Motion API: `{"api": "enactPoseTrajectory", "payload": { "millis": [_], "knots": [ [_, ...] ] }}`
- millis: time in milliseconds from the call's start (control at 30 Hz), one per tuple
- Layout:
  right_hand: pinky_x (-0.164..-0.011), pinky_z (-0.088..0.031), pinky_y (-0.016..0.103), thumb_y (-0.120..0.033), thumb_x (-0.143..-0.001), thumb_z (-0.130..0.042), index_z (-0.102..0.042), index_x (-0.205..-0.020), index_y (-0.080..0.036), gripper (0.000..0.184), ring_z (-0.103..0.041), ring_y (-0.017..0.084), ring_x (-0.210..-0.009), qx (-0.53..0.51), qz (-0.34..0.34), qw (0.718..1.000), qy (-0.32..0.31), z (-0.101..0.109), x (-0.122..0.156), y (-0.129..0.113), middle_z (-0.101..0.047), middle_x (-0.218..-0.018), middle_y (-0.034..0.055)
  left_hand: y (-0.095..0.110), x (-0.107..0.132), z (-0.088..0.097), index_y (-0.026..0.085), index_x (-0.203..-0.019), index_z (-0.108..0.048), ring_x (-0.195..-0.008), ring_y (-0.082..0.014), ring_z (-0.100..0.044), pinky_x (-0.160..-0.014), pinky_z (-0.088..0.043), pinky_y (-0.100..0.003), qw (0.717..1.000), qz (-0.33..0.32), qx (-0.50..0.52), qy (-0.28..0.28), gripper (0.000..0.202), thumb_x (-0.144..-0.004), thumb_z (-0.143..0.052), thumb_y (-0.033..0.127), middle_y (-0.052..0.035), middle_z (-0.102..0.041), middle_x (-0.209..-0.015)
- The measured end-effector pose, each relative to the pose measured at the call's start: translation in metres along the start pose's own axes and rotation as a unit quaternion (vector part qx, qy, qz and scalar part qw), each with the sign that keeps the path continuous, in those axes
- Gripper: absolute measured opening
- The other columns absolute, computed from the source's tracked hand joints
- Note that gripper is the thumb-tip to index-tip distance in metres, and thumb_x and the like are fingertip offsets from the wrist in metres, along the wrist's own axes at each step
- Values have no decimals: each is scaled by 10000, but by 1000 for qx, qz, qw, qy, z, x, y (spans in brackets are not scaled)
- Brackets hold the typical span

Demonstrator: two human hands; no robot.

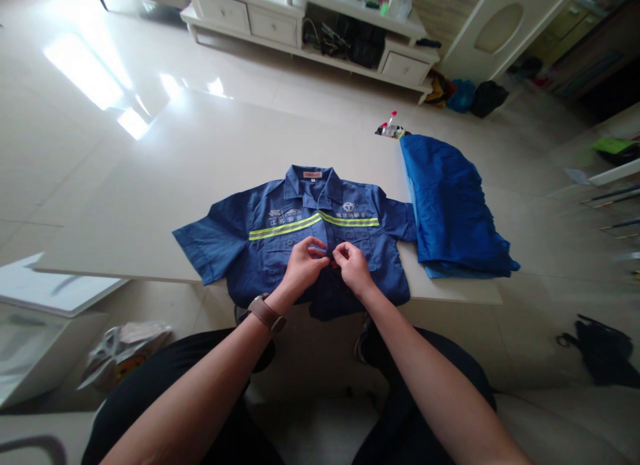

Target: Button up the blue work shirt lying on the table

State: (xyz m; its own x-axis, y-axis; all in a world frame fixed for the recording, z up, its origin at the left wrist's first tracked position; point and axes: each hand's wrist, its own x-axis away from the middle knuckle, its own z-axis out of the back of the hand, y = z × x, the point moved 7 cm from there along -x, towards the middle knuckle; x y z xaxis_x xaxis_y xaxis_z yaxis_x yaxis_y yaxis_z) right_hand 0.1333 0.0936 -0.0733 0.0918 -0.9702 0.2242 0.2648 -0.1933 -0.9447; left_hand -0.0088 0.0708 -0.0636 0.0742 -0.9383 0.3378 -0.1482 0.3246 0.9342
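A blue short-sleeved work shirt lies front up on the pale table, its collar pointing away from me. Yellow-green reflective strips and white printing cross its chest, and its hem hangs over the near edge. My left hand, with a watch on the wrist, pinches the front opening just below the strip. Close beside it, my right hand grips the other edge of the opening, thumb and forefinger together. Whether a button sits between the fingers is too small to make out.
Folded bright blue cloth lies at the table's right end, touching the shirt's sleeve. Bottles with red caps show past the far edge. A white TV cabinet stands beyond. A plastic bag sits on the floor at left.
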Motion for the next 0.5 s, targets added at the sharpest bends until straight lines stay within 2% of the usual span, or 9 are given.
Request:
{"api": "enactPoseTrajectory", "payload": {
  "millis": [200,367,500],
  "knots": [
    [-624,-484,302,-434,-699,-667,-551,-755,-222,248,-571,155,-613,-90,-58,994,9,0,-1,8,-580,-682,-18,1,3,-2,170,-891,-561,-456,-61,-449,-456,-303,-170,998,40,42,0,405,-520,-715,221,21,-659,-655],
    [-624,-473,293,-420,-631,-737,-565,-715,-208,286,-556,141,-596,-157,-121,980,-24,-5,0,13,-575,-652,-24,-1,-1,1,170,-869,-575,-478,-66,-453,-453,-270,-173,1000,-11,-21,-1,333,-543,-643,169,8,-675,-700],
    [-617,-464,287,-406,-616,-758,-567,-698,-207,288,-547,133,-586,-155,-134,978,-32,-5,0,14,-564,-636,-33,-4,-3,5,156,-850,-618,-554,-88,-522,-514,-334,-176,994,-37,-98,14,262,-590,-645,154,-12,-688,-738]
  ]
}}
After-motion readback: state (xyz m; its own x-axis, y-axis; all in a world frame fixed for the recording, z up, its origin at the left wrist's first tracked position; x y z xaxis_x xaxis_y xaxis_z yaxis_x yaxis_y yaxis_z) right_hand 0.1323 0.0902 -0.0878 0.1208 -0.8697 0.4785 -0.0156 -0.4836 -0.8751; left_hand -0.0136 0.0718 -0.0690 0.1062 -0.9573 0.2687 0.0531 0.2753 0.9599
